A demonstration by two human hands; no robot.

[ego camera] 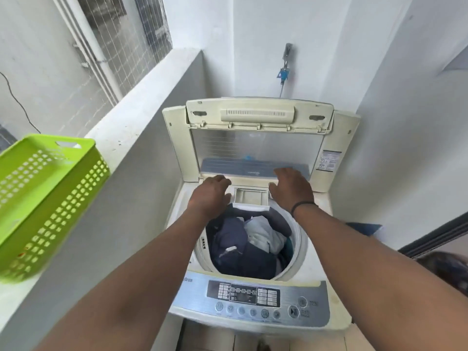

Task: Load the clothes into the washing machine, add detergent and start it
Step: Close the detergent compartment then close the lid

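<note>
The clothes (249,245), dark navy pieces with a pale one on top toward the right, lie piled inside the round drum of the top-loading washing machine (326,282), near the person and just below both hands. At the far edge of the drum opening sits a small open detergent drawer (251,197), and the hands reach out to either side of it. The left hand (211,193) hovers just left of the drawer with fingers loosely curled and holding nothing; the right hand (291,187), a dark band on its wrist, is just right of it with fingers spread and relaxed, also holding nothing. Whether either hand touches the machine's top cannot be told. The folding lid (255,145) stands raised at the far side. The control panel (249,297) runs along the near edge. On the left, a green perforated basket (48,198) rests on a white ledge (141,110). A tap (285,64) is mounted on the far wall.
</note>
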